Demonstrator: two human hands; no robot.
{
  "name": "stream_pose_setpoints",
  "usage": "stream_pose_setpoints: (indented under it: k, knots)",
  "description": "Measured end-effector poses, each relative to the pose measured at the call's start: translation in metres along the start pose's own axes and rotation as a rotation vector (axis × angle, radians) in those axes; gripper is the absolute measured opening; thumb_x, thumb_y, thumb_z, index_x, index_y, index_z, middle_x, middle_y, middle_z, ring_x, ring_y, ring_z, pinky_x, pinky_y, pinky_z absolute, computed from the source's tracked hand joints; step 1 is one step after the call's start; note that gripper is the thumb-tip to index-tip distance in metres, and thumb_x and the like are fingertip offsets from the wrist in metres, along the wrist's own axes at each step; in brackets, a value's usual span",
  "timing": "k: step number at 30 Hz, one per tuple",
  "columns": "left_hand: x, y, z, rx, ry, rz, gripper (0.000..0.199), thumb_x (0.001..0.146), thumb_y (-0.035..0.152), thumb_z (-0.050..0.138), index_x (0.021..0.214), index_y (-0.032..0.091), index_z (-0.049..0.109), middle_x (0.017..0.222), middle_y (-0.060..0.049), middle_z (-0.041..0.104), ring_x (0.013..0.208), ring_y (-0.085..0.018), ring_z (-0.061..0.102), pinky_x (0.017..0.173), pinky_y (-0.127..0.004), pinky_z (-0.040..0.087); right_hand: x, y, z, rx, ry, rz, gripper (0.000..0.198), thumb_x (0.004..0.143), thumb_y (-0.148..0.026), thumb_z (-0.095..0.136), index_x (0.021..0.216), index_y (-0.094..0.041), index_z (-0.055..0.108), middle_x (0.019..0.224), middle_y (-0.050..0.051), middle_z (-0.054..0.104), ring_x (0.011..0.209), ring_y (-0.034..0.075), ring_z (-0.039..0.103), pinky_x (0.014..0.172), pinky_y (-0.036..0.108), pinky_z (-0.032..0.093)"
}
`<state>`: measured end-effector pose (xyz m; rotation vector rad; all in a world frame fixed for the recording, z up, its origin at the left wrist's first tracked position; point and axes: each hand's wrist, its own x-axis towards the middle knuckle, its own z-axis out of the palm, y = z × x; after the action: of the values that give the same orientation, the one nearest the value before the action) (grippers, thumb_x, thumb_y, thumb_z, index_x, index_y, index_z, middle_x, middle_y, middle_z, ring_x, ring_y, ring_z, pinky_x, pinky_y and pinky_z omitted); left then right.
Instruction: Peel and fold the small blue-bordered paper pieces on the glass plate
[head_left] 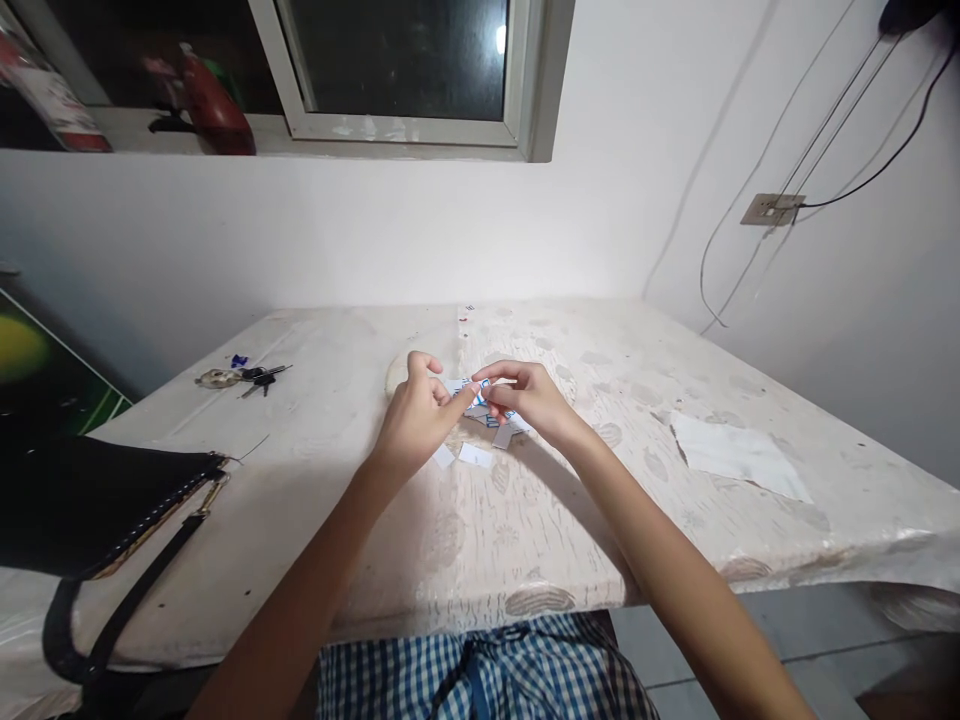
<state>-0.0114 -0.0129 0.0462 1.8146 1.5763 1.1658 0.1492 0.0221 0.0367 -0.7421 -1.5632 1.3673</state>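
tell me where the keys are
In the head view, the keys lie on the left of the table, beyond the black bag, near a blue object.

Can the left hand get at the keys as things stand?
Likely yes: nothing seen lies between the left hand and the keys, and the bag lies clear of that path. The hand is busy at a paper piece, though.

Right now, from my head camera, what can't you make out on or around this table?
All in the head view:
- Piece: full print, too small and partly covered by the fingers of the right hand.
- Pile: count, partly hidden by both hands, the left hand included.
- Keys: exact number, too small and overlapping.
- Bag: far end, cut off by the left edge.
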Motion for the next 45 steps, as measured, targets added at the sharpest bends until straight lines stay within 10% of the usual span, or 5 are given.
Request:
stream_pose_setpoints:
  k: [7,15,22,45]
  knots:
    - [0.008,-0.011,0.009,-0.294,-0.461,-0.025,0.033,0.085,0.049,0.035,0.076,0.018,0.043,0.053,0.004,0.045,0.040,-0.008,0.042,0.043,-0.022,0.033,-0.003,-0.003,0.006,-0.199,0.132,-0.164,0.028,0.073,-0.024,0.055,0.100,-0.018,0.055,0.079,-0.001,0.054,0.050,0.006,0.048,0.045,0.022,0.039]
    - [0.011,-0.040,0.031,-0.270,-0.081,0.020,0.028,0.086,0.040,0.035,0.068,0.019,0.036,0.045,0.008,0.033,0.038,-0.007,0.032,0.042,-0.021,0.027,-0.088,-0.042,0.048,-0.069,0.389,-0.314,0.019,0.088,-0.031,0.045,0.081,-0.020,0.059,0.059,-0.004,0.049,0.048,0.006,0.045,0.045,0.021,0.037]
    - [0.010,-0.041,0.031,-0.250,-0.015,0.074,0.028,0.087,0.038,0.036,0.066,0.020,0.034,0.048,0.007,0.033,0.044,-0.007,0.030,0.045,-0.022,0.025,-0.131,-0.042,0.067,-0.096,0.558,-0.300,0.024,0.089,-0.028,0.044,0.068,-0.019,0.050,0.053,-0.005,0.043,0.047,0.005,0.038,0.043,0.020,0.030]
    - [0.009,-0.048,0.034,-0.205,-0.018,0.071,0.027,0.086,0.036,0.036,0.065,0.020,0.034,0.048,0.006,0.033,0.044,-0.008,0.030,0.046,-0.022,0.025,-0.129,-0.041,0.075,0.759,0.219,-0.328,0.006,0.078,-0.026,0.043,0.075,-0.024,0.038,0.061,-0.005,0.030,0.044,0.008,0.030,0.037,0.019,0.030]
